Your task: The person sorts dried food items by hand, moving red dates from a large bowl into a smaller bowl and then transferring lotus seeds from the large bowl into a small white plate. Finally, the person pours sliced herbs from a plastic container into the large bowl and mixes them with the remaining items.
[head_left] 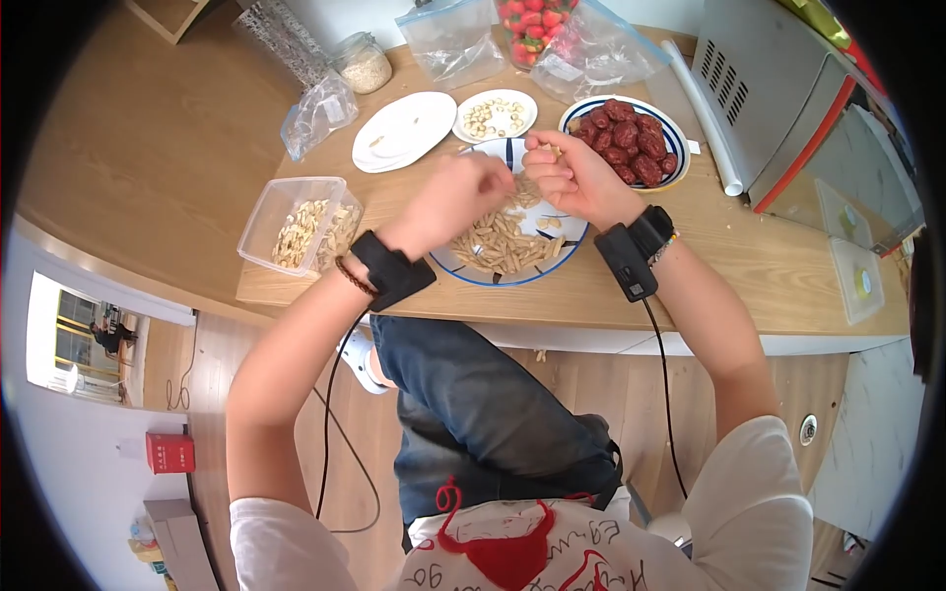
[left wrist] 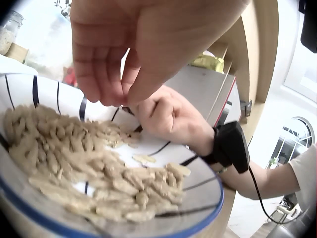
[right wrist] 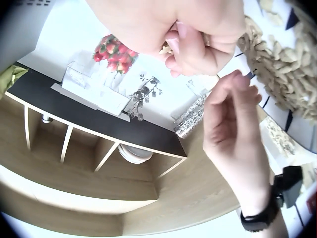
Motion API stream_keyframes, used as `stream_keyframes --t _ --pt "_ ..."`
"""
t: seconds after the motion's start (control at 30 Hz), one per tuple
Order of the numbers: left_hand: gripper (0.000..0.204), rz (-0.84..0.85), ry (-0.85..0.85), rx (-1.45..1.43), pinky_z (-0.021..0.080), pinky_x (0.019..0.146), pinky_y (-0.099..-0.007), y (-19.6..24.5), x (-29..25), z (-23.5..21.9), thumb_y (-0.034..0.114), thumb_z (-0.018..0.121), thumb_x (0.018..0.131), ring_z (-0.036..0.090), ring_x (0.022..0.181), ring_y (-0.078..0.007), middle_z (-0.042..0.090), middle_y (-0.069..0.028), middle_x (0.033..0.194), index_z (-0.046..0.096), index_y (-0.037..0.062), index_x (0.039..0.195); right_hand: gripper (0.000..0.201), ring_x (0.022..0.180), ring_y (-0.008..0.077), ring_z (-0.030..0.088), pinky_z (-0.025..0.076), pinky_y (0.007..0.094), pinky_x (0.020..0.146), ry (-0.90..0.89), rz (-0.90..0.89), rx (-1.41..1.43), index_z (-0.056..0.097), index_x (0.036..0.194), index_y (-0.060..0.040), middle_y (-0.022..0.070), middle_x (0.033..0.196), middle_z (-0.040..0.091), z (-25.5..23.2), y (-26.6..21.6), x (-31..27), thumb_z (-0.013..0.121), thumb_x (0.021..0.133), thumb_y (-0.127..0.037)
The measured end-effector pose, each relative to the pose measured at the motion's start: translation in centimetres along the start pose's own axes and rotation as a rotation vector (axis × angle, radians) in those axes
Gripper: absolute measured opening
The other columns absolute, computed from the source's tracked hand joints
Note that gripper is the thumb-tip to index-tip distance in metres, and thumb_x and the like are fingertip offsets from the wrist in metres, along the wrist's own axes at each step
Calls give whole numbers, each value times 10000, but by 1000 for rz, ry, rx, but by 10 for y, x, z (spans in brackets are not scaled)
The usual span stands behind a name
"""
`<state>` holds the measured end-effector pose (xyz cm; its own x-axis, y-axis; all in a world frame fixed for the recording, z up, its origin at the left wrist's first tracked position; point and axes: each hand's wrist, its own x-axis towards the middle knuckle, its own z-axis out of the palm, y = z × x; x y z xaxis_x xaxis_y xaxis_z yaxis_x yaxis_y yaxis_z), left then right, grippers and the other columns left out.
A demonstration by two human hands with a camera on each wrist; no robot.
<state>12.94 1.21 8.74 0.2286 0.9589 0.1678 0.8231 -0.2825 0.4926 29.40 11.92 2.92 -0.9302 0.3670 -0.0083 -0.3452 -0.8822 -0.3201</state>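
Observation:
A blue-rimmed bowl (head_left: 514, 282) holds many pale, elongated pieces (left wrist: 74, 148). Over its left side is my left hand (head_left: 458, 200), fingers curled and thumb against the fingertips; I see nothing between them in the right wrist view, where that hand (right wrist: 237, 119) hangs close below the other. My right hand (head_left: 583, 179) is above the bowl's right side, curled tightly round a small pale piece (right wrist: 166, 48) that peeks out by the thumb. Both hands are clear of the pieces in the bowl.
Behind the bowl are a small plate of round pale kernels (head_left: 493, 116), a white plate (head_left: 394, 138) and a plate of red dates (head_left: 641, 148). A clear box (head_left: 258, 222) of pale pieces stands left. Plastic bags and a grey appliance (head_left: 764, 79) are at the back.

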Motion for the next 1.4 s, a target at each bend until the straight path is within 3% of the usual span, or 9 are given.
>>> stream_keyframes --t 0.1,0.13,0.23,0.53,0.93,1.4 --pt "165 277 -107 15 491 697 -311 1 5 20 72 644 783 617 780 -223 633 -99 851 636 24 941 128 444 34 285 211 170 358 -5 -56 -44 455 848 -48 -30 640 381 3 -1 -2 495 922 -144" --pt "212 261 -141 -16 492 727 -334 2 6 25 64 659 761 612 830 -268 628 -108 912 646 49 973 129 442 35 284 211 170 358 3 -67 -63 455 848 -49 -31 639 380 4 -1 -3 496 922 -147" --pt "226 362 -177 70 491 742 -353 4 11 31 63 656 759 609 844 -291 624 -121 921 655 63 984 135 436 36 281 214 170 359 32 -87 -94 454 851 -52 -32 635 379 5 -1 -3 500 921 -157" --pt "191 268 -292 156 497 729 -352 6 18 30 44 655 745 620 790 -281 642 -124 843 662 58 935 118 439 35 284 212 167 358 35 -68 -105 453 864 -54 -26 647 376 0 -2 0 497 918 -149" --pt "131 225 -474 56 480 678 -322 9 27 19 50 660 750 609 730 -225 620 -78 740 605 22 866 121 450 38 285 216 167 365 57 -95 -130 446 866 -47 -16 657 381 0 -4 0 495 916 -146" --pt "57 284 -431 147 474 677 -336 1 28 18 29 621 760 595 715 -263 607 -104 736 613 23 817 137 445 42 293 231 172 361 66 -71 -130 447 873 -36 -15 657 395 -2 -4 0 497 920 -154"
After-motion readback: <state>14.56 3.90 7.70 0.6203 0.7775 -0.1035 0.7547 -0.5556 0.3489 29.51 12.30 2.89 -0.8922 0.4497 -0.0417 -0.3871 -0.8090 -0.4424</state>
